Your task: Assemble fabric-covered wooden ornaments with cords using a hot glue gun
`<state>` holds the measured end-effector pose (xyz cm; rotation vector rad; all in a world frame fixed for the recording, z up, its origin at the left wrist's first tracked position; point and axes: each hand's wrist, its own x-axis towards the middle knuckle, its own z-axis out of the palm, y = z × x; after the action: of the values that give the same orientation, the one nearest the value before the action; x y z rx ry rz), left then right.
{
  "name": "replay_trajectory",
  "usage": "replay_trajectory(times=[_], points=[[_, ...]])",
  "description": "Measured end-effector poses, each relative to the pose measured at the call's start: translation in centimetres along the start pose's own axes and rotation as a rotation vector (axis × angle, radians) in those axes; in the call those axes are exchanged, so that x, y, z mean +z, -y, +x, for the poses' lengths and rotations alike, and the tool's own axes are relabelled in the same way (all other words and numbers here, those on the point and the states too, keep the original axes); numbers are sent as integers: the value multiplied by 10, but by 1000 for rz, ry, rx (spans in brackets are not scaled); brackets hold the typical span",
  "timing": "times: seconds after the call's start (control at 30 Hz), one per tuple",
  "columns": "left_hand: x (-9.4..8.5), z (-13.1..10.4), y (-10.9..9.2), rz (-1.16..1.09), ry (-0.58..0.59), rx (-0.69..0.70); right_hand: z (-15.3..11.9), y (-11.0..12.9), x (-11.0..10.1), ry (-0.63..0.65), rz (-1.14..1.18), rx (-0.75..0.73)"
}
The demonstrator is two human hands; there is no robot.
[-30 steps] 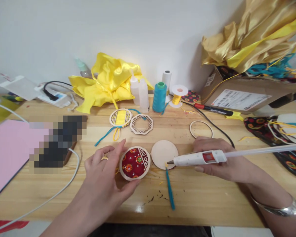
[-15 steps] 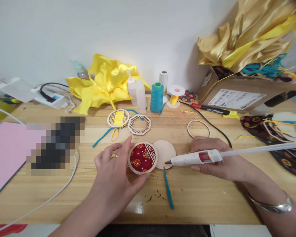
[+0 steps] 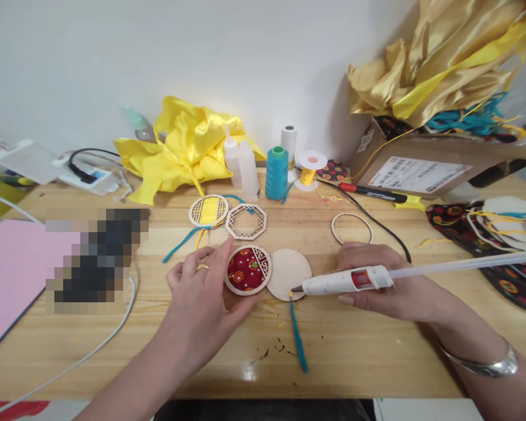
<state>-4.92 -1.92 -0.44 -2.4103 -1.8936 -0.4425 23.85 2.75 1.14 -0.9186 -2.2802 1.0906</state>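
Between the thumb and fingers of my left hand [image 3: 210,286] is a round wooden ornament [image 3: 248,270], filled with dark red patterned fabric and edged by a lattice at its upper right. Just right of it lies a plain round wooden disc [image 3: 289,272]. A blue tassel cord [image 3: 298,339] trails from the disc's lower edge toward me. My right hand [image 3: 377,280] is closed around a white glue gun [image 3: 346,280], whose dark nozzle points left over the disc by the cord's yellow top. A clear glue stick [image 3: 456,266] sticks out of the gun's back.
A lattice round with yellow fabric [image 3: 209,211], an octagonal frame [image 3: 246,222] and a thin wooden ring [image 3: 352,228] lie farther back. Behind stand white bottles [image 3: 249,172], blue thread [image 3: 276,174] and a cardboard box [image 3: 416,164]. A black cable [image 3: 377,219] runs near my right hand.
My left hand has drawn the red ornament slightly left and up, turning it a little and uncovering more of the plain disc. The glue gun stays nearly still at the cord.
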Motion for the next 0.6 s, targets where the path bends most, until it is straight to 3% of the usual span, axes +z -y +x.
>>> replay_trajectory(times=[0.13,0.3,0.47,0.6], points=[[-2,-8,-9,-162,-177,178,0,1,0,0,-7,-6],[3,-18,-34,-417,-75,291,1,2,0,2,-28,-2],[10,-19,-49,-343,-60,333,2,2,0,-2,-24,-7],[13,-19,-53,-253,-130,366,1,2,0,8,-14,3]])
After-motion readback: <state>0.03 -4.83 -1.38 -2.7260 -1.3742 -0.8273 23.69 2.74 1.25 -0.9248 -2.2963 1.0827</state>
